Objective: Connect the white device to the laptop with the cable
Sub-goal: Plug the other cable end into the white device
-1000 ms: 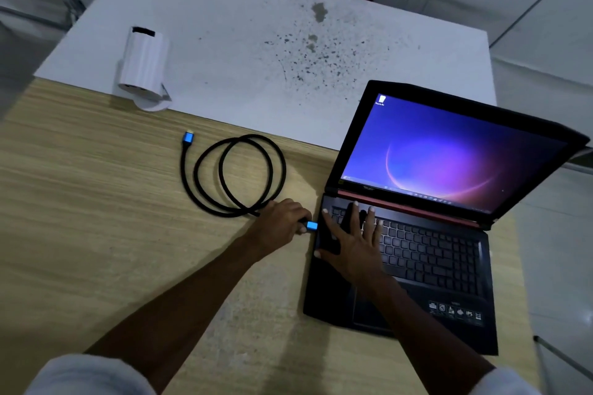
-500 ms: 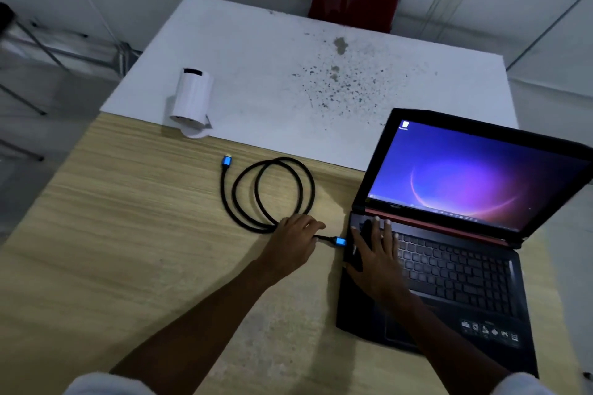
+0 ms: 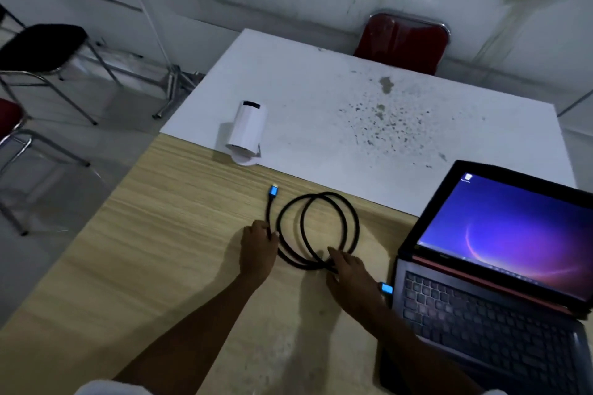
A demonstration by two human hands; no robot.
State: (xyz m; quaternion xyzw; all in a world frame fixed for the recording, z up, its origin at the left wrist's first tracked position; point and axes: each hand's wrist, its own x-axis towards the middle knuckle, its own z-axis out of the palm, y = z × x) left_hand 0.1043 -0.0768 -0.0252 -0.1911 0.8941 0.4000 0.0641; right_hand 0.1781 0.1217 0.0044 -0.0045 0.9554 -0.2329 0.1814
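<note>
the left hand (image 3: 258, 252) pinches the black cable (image 3: 316, 231) near its free blue plug. the right hand (image 3: 348, 269) lies loose on the coil, beside the laptop (image 3: 494, 282). the white device (image 3: 247, 128) stands farther back; no writing is readable.

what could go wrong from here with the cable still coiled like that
1. The cable lies in two loops; if the left hand pulls the free plug toward the white device, the loops may tighten into a kink.
2. That pull could tug the other plug at the laptop edge; whether it is fully seated cannot be told.
3. The device stands at the white board's edge and might tip.
</note>
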